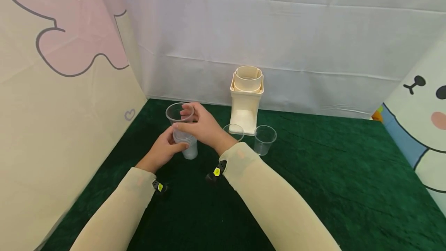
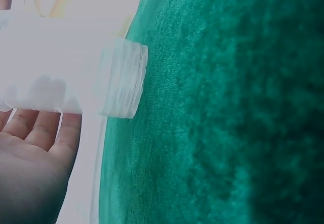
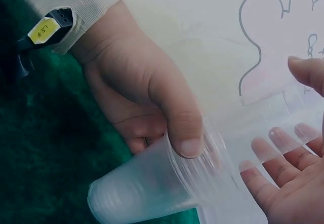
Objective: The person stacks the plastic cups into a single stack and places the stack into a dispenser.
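A stack of clear plastic cups (image 1: 190, 151) stands upright in my left hand (image 1: 162, 151), whose thumb and fingers grip it near the rims. In the right wrist view the left thumb lies over the stacked rims (image 3: 195, 171). Above them rises the top plastic cup (image 1: 177, 114), its rim facing up. My right hand (image 1: 205, 125) holds this cup, with the thumb on the near side and the fingers behind it. The fingertips (image 3: 260, 148) show through the clear wall in the right wrist view. In the left wrist view, fingers lie along the stack (image 2: 121, 79).
A cream plastic stand (image 1: 244, 117) with a round tube (image 1: 248, 82) on top is by the back wall. In front are a clear cup (image 1: 265, 140) and another clear cup (image 1: 234, 129), partly hidden by the right wrist. Green cloth (image 1: 331, 173) covers the table; printed curtains surround it.
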{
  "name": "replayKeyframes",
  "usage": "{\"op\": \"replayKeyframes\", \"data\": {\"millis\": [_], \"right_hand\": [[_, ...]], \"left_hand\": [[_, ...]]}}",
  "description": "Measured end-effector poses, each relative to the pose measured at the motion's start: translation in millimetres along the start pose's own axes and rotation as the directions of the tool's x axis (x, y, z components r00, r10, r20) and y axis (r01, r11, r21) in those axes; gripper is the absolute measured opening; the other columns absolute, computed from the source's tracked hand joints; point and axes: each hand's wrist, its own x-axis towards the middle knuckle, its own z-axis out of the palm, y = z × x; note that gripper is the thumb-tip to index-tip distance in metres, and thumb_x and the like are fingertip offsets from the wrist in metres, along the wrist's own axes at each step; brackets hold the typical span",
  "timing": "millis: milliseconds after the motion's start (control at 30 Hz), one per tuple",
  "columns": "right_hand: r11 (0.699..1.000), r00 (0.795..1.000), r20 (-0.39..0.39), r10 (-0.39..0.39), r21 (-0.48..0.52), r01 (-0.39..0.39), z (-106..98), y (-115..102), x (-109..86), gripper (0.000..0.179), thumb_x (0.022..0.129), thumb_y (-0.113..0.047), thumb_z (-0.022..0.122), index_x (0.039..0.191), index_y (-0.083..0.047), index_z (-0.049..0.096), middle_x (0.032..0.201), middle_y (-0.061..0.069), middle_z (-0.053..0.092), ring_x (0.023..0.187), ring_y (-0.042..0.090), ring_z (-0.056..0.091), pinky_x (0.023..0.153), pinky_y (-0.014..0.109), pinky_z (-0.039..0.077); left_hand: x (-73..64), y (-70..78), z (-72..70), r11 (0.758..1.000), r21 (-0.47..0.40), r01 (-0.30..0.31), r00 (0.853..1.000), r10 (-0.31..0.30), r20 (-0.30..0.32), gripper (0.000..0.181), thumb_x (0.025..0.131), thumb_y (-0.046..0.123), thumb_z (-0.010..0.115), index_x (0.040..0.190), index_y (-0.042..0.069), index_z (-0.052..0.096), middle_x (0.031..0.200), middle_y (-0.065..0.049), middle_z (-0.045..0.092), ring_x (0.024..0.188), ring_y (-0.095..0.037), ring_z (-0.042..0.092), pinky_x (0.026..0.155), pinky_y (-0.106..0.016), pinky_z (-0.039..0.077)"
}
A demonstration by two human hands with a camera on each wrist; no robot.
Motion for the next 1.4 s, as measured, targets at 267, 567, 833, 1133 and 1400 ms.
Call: {"op": "replayKeyframes", "data": {"millis": [267,567,833,1133,1400], "right_hand": [[1.000,1.000,-0.007,0.009,-0.004,-0.009,3.1,7.9,2.4,0.066,0.094,-0.030,0.078,0.149,-0.013,0.046,0.140,0.001,0.058,0.127,0.017,0.056,0.110,0.042,0.045],[0.997,0.998,-0.020,0.051,-0.064,-0.052,2.6,11.1,-0.2,0.068,0.092,-0.033,0.080,0.148,-0.014,0.047,0.139,-0.002,0.059,0.132,0.021,0.051,0.112,0.046,0.042],[0.995,0.998,-0.013,0.064,-0.078,-0.064,-0.5,15.8,-0.5,0.069,0.090,-0.034,0.082,0.147,-0.016,0.049,0.141,-0.002,0.058,0.128,0.020,0.053,0.108,0.044,0.046],[0.992,0.997,0.033,0.063,-0.107,-0.059,-3.4,14.1,-2.0,0.072,0.090,-0.026,0.081,0.151,-0.015,0.045,0.148,0.001,0.053,0.136,0.018,0.049,0.113,0.040,0.042],[0.989,0.998,0.043,0.054,-0.141,-0.047,-10.4,10.7,-5.6,0.070,0.091,-0.027,0.080,0.151,-0.014,0.045,0.151,0.002,0.050,0.137,0.019,0.048,0.115,0.039,0.038]], "left_hand": [[0.6,-0.2,1.1,1.000,0.023,0.002,1.000,-0.002,-0.015,0.065,0.098,0.022,0.071,0.154,0.013,0.038,0.146,-0.012,0.049,0.128,-0.032,0.053,0.109,-0.055,0.043],[-1.1,1.4,0.4,0.999,0.050,0.009,1.000,-0.008,-0.017,0.060,0.099,0.024,0.071,0.150,0.012,0.042,0.146,-0.012,0.050,0.127,-0.032,0.054,0.110,-0.056,0.042],[-1.9,1.6,-0.5,0.999,0.049,0.020,1.000,-0.019,-0.020,0.060,0.098,0.026,0.072,0.149,0.014,0.042,0.146,-0.012,0.052,0.129,-0.032,0.054,0.111,-0.056,0.041],[0.1,-0.8,-1.1,0.999,0.041,-0.010,1.000,0.010,-0.013,0.065,0.098,0.021,0.071,0.154,0.013,0.039,0.150,-0.012,0.048,0.133,-0.033,0.052,0.111,-0.056,0.041],[0.1,2.3,-0.1,0.999,0.054,0.007,1.000,-0.006,-0.019,0.070,0.097,0.022,0.072,0.156,0.012,0.035,0.150,-0.013,0.047,0.135,-0.034,0.050,0.112,-0.057,0.039]]}}
